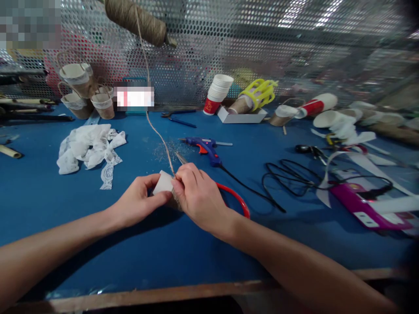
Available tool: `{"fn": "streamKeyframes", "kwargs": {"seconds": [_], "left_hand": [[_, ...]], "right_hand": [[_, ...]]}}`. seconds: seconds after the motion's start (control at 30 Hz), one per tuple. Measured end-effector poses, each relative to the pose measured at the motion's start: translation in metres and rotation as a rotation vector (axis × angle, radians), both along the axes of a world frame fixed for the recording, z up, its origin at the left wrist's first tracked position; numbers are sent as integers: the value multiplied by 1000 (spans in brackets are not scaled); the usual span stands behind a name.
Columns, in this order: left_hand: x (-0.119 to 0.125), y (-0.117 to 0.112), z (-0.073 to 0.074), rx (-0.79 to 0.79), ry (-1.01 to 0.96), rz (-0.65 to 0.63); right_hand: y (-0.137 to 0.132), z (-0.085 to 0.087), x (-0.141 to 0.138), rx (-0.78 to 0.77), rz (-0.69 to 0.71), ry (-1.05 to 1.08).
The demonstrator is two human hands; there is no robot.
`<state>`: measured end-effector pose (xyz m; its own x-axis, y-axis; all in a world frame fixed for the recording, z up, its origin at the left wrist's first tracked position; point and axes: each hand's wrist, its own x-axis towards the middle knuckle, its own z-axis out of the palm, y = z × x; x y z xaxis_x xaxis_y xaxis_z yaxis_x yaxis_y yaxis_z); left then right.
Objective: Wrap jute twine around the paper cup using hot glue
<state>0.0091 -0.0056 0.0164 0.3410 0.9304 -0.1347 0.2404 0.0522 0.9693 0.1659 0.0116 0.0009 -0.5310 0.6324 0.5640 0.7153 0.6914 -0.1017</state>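
A white paper cup (162, 183), part of its side wound with brown twine, lies tilted on the table under both hands. My left hand (139, 198) is closed round the cup's left part, thumb across its front. My right hand (196, 192) pinches the twine (168, 152) close against the cup. That strand runs up to a large twine spool (135, 19) hanging at the top. A pointed metal blade (181, 158) shows beyond my right hand and a red loop handle (240, 200) beside its wrist; whether the hand touches this tool is hidden.
A blue glue gun (204, 146) lies just beyond my hands, its cord trailing right to a purple power strip (353, 205). White lace (85, 146) is heaped at left. Twine-covered cups (77, 80) stand behind it; stacked paper cups (219, 91) and pliers (178, 117) are farther back.
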Motion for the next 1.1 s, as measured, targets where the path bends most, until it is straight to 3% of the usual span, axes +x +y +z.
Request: {"fn": "streamKeyframes", "kwargs": {"seconds": [0.33, 0.5, 0.67, 0.9, 1.1], "left_hand": [[-3, 2, -5, 50, 13, -28], [-6, 5, -11, 170, 126, -24], [-6, 9, -12, 259, 213, -35], [-7, 9, -12, 363, 287, -67], [-8, 11, -14, 382, 296, -72]], "right_hand": [[6, 11, 10, -109, -32, 124], [42, 27, 35, -154, -325, 156], [83, 26, 51, -473, -591, -133], [110, 12, 58, -684, -593, -27], [88, 28, 67, -768, -490, 290]]}}
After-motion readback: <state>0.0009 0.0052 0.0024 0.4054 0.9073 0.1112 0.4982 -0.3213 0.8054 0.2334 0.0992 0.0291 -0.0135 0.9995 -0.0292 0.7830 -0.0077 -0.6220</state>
